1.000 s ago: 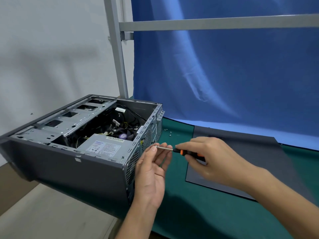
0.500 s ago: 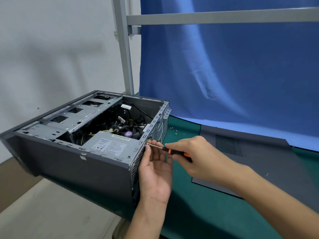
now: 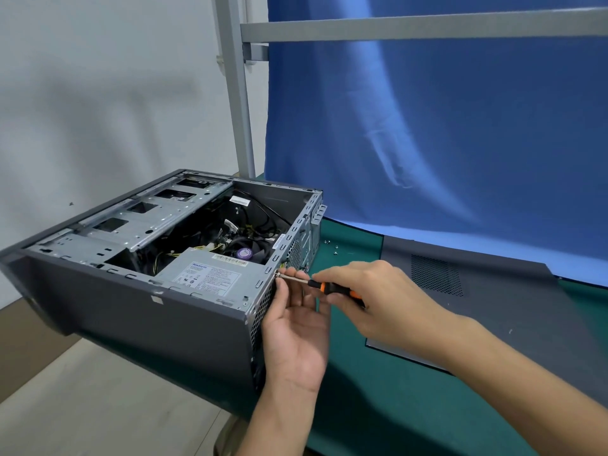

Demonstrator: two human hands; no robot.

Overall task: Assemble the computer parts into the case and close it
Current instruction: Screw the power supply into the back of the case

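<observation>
**Screw could slip**

The computer case [image 3: 131, 307] lies open at left. My left hand [image 3: 296, 330] pinches the screw [image 3: 278, 275] at its rear edge; my right hand [image 3: 371, 297] grips the screwdriver [image 3: 329, 286]. A tilted tip could cam out, dropping it.

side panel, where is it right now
In the head view the side panel lies flat on the green mat, right of the open case and behind the right hand holding the screwdriver.

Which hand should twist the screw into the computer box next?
Right. The right hand grips the screwdriver, its tip at the rear of the case; the left hand only pinches the shaft.
</observation>
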